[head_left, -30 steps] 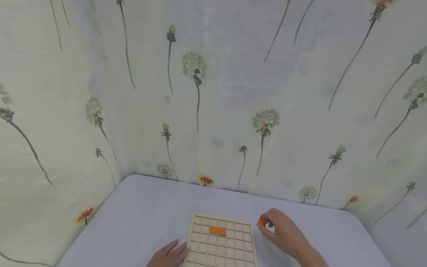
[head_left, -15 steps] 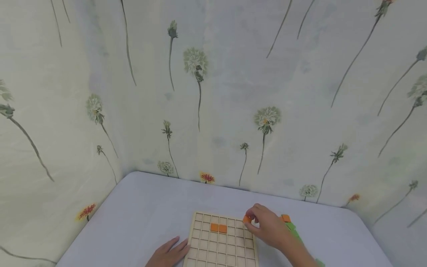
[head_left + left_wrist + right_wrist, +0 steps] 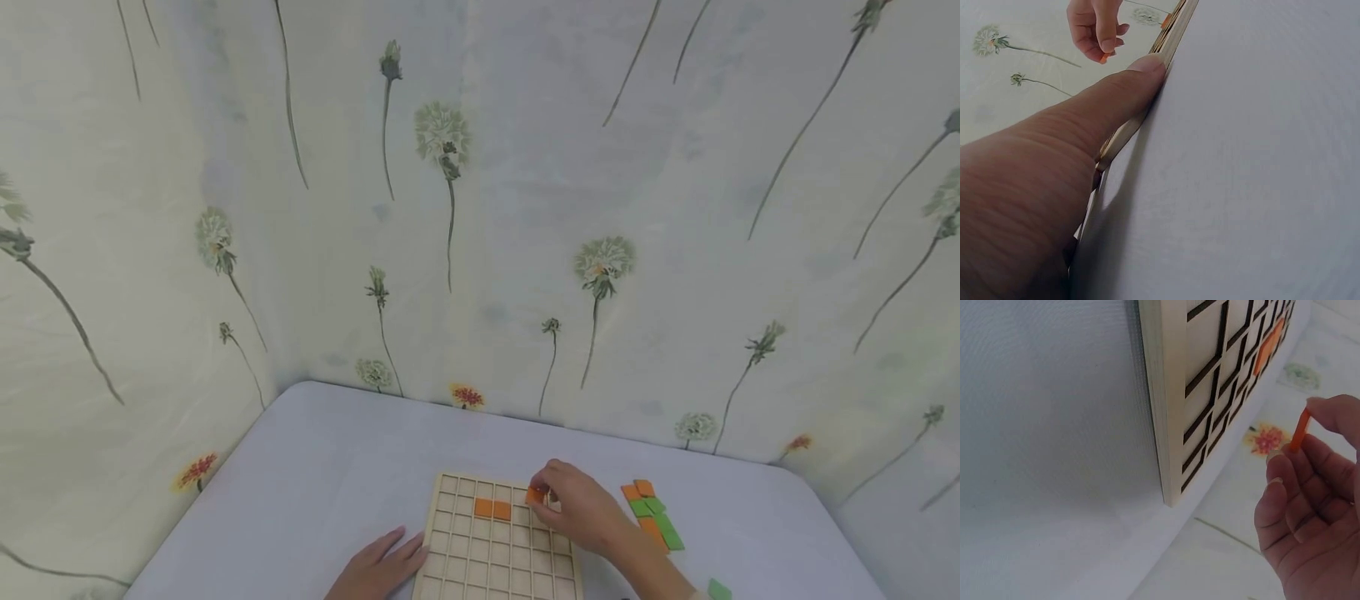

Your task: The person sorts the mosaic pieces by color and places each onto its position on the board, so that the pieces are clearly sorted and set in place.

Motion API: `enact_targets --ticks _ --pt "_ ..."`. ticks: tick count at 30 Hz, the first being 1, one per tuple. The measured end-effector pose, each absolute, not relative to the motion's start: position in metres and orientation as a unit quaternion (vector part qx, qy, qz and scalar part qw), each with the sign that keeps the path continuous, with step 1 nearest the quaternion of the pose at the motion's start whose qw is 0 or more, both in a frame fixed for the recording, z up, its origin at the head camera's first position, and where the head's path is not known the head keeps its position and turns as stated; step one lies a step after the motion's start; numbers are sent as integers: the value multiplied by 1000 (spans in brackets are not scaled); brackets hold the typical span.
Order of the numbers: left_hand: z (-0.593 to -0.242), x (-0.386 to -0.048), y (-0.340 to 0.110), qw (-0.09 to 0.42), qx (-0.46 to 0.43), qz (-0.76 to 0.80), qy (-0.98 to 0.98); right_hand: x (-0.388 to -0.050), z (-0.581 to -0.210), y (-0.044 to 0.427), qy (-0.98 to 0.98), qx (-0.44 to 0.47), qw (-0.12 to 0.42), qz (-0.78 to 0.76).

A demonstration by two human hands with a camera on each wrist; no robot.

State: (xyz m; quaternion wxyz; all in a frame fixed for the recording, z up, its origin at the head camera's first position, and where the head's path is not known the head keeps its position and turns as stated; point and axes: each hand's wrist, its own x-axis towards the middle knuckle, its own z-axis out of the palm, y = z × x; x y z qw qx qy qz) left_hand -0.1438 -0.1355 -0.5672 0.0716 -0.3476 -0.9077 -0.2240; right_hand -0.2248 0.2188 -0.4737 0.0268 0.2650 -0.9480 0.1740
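well, partly hidden orange tile (image 3: pixel 534 496) pinched in right hand (image 3: pixel 579 505), left hand (image 3: pixel 377 567) seemingly relaxed against cropped board (image 3: pixel 478 557)

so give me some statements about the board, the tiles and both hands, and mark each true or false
1. The right hand pinches an orange tile. True.
2. That tile lies flat in a cell. False: it is held clear of the board.
3. Two orange tiles sit in neighbouring cells. True.
4. The left hand is apart from the board. False: it touches the left edge.
5. Green tiles lie right of the board. True.
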Motion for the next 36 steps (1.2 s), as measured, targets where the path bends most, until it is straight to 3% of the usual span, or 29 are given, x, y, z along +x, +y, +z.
enact_targets --ticks 10,22,36 --pt "-574 -144 -134 66 -335 -223 -913 -230 -485 210 -949 269 0 167" --pt "-578 -146 -135 86 -344 -206 -912 -229 -494 207 -938 299 15 174" --pt "-576 -145 -135 67 -336 -218 -914 -235 -506 208 -940 292 4 176"
